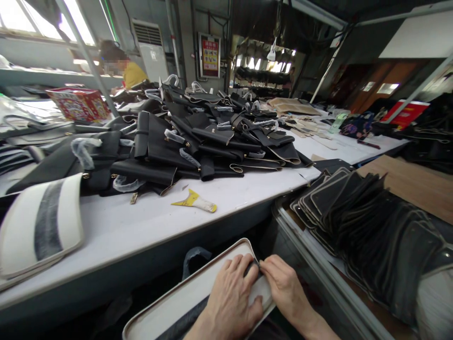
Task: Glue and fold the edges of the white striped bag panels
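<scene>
A pale panel [184, 293] with a brown edge and a dark strip lies low in front of me, below the table's front edge. Spread over its right part is my left hand [231, 293], its fingers pressing on the surface near a small dark piece [252, 268]. My right hand [285, 285] is pinched at the panel's right edge, its fingertips touching the end of that dark piece. Under my palms the panel is hidden. A wrapped handle loop [194, 259] shows behind the panel.
Black bags and leather pieces [198, 137] are heaped on the white table [141, 226]. A yellow tool [194, 200] lies near its edge, a white panel [42, 226] at left. Stacked dark panels [371, 226] stand at right. A person [134, 73] is at the back left.
</scene>
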Tool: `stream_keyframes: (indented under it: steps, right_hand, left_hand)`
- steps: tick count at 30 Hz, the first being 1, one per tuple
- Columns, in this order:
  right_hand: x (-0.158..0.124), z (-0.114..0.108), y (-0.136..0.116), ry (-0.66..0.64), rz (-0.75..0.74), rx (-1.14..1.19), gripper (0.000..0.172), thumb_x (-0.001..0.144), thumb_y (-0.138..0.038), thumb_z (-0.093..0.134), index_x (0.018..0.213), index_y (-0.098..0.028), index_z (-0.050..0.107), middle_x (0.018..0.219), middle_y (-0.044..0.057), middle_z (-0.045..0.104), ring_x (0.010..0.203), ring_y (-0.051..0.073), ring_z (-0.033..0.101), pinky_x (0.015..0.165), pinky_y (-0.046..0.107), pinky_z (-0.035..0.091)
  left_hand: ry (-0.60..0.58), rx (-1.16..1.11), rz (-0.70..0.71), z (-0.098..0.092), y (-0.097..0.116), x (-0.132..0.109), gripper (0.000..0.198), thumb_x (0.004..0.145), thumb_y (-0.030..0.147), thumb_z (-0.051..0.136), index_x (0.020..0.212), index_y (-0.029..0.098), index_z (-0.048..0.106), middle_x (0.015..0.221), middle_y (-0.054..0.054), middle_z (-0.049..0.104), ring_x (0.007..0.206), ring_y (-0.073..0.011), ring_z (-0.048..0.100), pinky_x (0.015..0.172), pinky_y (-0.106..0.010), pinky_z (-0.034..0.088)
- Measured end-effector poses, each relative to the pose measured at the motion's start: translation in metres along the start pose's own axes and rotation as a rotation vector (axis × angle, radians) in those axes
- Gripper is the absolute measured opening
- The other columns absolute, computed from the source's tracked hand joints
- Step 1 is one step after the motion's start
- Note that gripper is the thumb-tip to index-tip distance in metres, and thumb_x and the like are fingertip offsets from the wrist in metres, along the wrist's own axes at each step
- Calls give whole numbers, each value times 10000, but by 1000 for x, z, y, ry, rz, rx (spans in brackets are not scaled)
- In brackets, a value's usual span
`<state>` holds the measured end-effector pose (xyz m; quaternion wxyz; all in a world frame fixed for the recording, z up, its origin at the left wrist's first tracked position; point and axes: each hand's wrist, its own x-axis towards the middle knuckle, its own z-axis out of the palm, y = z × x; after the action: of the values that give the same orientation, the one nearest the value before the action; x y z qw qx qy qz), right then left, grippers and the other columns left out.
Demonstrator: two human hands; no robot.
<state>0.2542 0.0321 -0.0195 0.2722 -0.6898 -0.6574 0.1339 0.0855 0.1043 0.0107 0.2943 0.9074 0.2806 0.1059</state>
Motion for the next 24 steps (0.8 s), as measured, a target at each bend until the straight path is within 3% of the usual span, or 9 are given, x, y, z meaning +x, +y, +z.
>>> stream_keyframes:
  steps: [5,9,15,18,21,24]
  right_hand:
    - [3,-4,-4,-78,-92,-109,270,938,-47,348,828,-162,566,860,64,552,843,199,525,727,332,466]
    - [-1,0,-7,-93,-153,-189,275,896,-28,362,992,-108,608,952,117,567,917,240,508,809,386,493]
    - [-7,0,-21,-56,-182,-300,293,861,-52,404,999,-69,661,1002,160,607,944,280,504,872,449,491]
    - [-2,-11,-19,-75,-75,-109,302,904,-96,370,912,-117,671,932,123,607,900,239,531,838,403,483]
    - [10,-22,-4,-152,218,351,212,908,-261,505,810,-172,671,875,57,628,849,190,569,812,339,465]
    - [27,-24,18,-274,466,667,230,801,-398,652,779,-170,632,716,-10,590,660,135,537,644,277,446]
  left_hand:
    - [40,-39,-8,-1,1,0,380,763,368,641,1110,236,558,1249,-38,565,1129,-252,484,1018,-393,375]
    - [81,-32,-9,-1,2,4,517,735,328,633,1227,233,502,1387,-40,497,1142,-249,488,1021,-387,369]
    - [-1,68,77,-6,6,9,419,839,357,560,1240,240,522,1279,-13,588,1097,-235,506,970,-382,404]
    - [-5,99,80,-6,4,4,495,827,364,580,1296,223,504,1359,-19,547,1161,-243,476,1024,-396,376]
    - [-6,86,59,-6,2,0,543,825,392,577,1332,218,489,1384,-25,536,1190,-257,463,1039,-416,371]
    - [9,57,42,-6,1,-1,566,827,406,573,1356,232,476,1397,-22,530,1202,-267,460,1046,-436,370]
